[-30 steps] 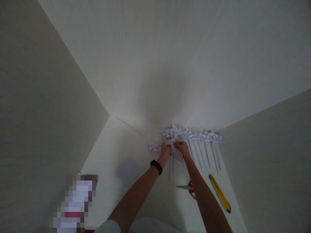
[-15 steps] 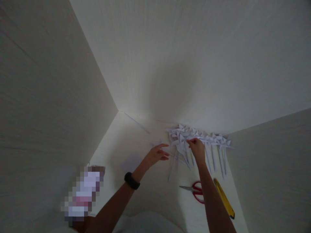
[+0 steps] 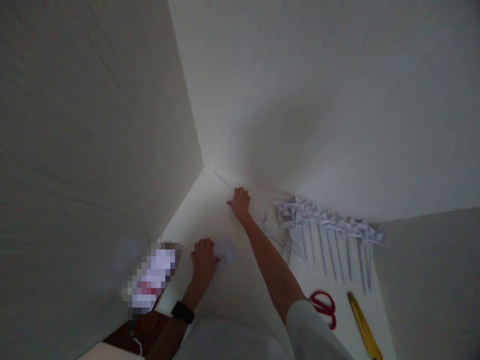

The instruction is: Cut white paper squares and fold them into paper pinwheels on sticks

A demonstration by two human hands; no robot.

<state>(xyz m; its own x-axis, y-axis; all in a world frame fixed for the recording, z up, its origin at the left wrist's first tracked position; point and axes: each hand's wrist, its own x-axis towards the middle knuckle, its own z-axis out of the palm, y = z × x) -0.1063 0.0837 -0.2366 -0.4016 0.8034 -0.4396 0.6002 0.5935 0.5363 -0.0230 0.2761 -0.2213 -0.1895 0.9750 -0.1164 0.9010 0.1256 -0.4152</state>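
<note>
My left hand (image 3: 203,261), with a black band on the wrist, rests palm down on the white surface, fingers apart. Its thumb is at the edge of a pale sheet of paper (image 3: 226,251). Farther forward, my right hand (image 3: 240,204) lies with fingers spread, its fingertips by the near end of a thin paper stick (image 3: 222,178). I cannot see whether the fingers touch that stick. To the right, several white folded paper flowers (image 3: 330,218) with rolled stems lie in a row along the back wall. A loose folded paper piece (image 3: 264,222) is beside my right forearm.
Red-handled scissors (image 3: 324,306) lie near my right sleeve, which partly hides them. A yellow cutter (image 3: 363,322) is at the right. At the left edge stands a blurred-out object (image 3: 153,280). Pale walls (image 3: 300,75) enclose the surface on the left, back and right.
My right hand has left the flowers and moved left to the thin stick. My left hand has drawn back to the paper sheet. The view has shifted, so things appear farther right or left.
</note>
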